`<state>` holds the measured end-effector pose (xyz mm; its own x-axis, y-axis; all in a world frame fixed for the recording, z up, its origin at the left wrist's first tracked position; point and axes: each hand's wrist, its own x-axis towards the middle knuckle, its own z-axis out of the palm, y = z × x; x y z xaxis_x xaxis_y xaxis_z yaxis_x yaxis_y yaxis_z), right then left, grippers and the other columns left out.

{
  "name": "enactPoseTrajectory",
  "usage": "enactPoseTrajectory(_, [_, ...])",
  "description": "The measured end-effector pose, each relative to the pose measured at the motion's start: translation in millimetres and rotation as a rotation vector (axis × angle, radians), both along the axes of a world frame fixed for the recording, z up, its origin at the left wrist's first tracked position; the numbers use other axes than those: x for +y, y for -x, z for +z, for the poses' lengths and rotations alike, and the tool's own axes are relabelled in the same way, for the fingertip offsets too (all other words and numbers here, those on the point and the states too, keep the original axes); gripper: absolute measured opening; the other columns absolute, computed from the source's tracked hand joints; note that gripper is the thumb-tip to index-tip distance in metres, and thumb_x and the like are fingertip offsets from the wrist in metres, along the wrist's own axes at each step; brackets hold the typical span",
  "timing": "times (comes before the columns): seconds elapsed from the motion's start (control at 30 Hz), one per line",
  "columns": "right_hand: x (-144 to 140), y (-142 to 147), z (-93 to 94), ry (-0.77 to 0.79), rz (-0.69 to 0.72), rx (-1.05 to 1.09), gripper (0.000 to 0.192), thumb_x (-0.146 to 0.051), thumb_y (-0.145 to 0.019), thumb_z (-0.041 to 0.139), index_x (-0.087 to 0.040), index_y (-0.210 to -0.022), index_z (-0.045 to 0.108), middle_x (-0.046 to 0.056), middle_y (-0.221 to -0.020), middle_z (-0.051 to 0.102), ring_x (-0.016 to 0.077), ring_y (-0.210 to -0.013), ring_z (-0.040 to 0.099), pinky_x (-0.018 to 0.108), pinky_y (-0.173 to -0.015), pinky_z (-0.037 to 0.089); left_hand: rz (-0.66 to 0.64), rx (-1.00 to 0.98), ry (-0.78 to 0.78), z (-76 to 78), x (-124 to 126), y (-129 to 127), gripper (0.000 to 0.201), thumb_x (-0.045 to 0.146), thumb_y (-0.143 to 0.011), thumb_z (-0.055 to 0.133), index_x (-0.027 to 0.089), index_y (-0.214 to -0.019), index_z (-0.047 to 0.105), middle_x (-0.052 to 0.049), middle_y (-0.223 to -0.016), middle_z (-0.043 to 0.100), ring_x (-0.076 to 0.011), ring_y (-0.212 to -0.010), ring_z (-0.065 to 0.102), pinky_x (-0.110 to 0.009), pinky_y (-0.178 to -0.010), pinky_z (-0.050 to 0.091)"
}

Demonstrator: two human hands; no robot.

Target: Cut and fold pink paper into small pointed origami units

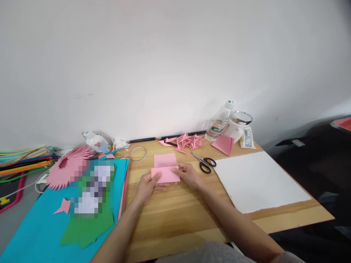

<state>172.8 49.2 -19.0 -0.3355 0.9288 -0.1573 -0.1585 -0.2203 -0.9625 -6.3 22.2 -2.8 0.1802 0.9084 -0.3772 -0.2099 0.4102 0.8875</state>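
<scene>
Between my two hands is a pink paper rectangle, held just above the wooden table. My left hand pinches its left end, with the thumb on top and fingers underneath. At the upper right corner, my right hand grips the same paper between thumb and fingers. Right behind it lies another piece of pink paper on the table; its near edge is covered by the held one. Black-handled scissors lie partly open to the right of my right hand.
Folded pink paper pieces lie along the wall. A water bottle and a white mug stand at back right, behind a white board. On the left are blue sheets, green paper and a pink folded ring.
</scene>
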Motion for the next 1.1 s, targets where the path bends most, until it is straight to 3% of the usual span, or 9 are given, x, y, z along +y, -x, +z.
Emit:
enactPoseTrajectory(0.2, [0.8, -5.5, -0.4, 0.005, -0.079, 0.003, 0.042, -0.052, -0.061, 0.074, -0.013, -0.065, 0.060, -0.002, -0.054, 0.057, 0.0092, -0.048, 0.048, 0.022, -0.048, 0.040, 0.036, 0.015, 0.010, -0.1, 0.9, 1.3, 0.050, 0.046, -0.063, 0.077, 0.005, -0.089, 0.067, -0.016, -0.091, 0.073, -0.0262, -0.071, 0.071, -0.031, -0.056, 0.059])
enactPoseTrajectory(0.43, [1.1, -5.0, -5.0, 0.001, -0.100, 0.007, 0.041, -0.049, -0.055, 0.079, -0.013, -0.066, 0.061, -0.004, -0.051, 0.056, 0.0074, -0.046, 0.043, 0.020, -0.046, 0.031, 0.053, 0.018, 0.001, -2.3, 0.7, 1.6, 0.052, 0.051, -0.060, 0.077, 0.007, -0.086, 0.068, -0.014, -0.086, 0.074, -0.0267, -0.070, 0.071, -0.030, -0.053, 0.058])
enactPoseTrajectory(0.6, [1.4, -4.7, -8.1, -0.008, -0.109, 0.003, 0.040, -0.050, -0.058, 0.076, -0.014, -0.066, 0.061, -0.004, -0.052, 0.055, 0.0079, -0.046, 0.043, 0.021, -0.047, 0.031, 0.052, -0.004, -0.007, -1.2, -0.1, 1.4, 0.051, 0.049, -0.059, 0.078, 0.007, -0.087, 0.067, -0.013, -0.083, 0.074, -0.0270, -0.070, 0.071, -0.028, -0.049, 0.057])
enactPoseTrajectory(0.87, [1.8, -5.6, -4.7, -0.028, -0.112, -0.006, 0.038, -0.047, -0.058, 0.077, -0.015, -0.060, 0.058, -0.006, -0.049, 0.048, 0.0061, -0.045, 0.037, 0.019, -0.044, 0.027, 0.073, -0.030, -0.049, -1.7, -0.9, 3.1, 0.049, 0.048, -0.067, 0.073, 0.007, -0.092, 0.066, -0.012, -0.074, 0.073, -0.0262, -0.067, 0.071, -0.025, -0.041, 0.053])
enactPoseTrajectory(1.1, [-0.4, -2.8, -2.6, -0.014, -0.078, 0.014, 0.038, -0.050, -0.063, 0.073, -0.016, -0.062, 0.057, -0.005, -0.050, 0.052, 0.0079, -0.043, 0.044, 0.021, -0.042, 0.037, 0.121, -0.053, -0.070, -1.4, -0.2, 3.2, 0.046, 0.046, -0.066, 0.074, 0.006, -0.087, 0.068, -0.012, -0.069, 0.073, -0.0265, -0.066, 0.071, -0.028, -0.047, 0.056])
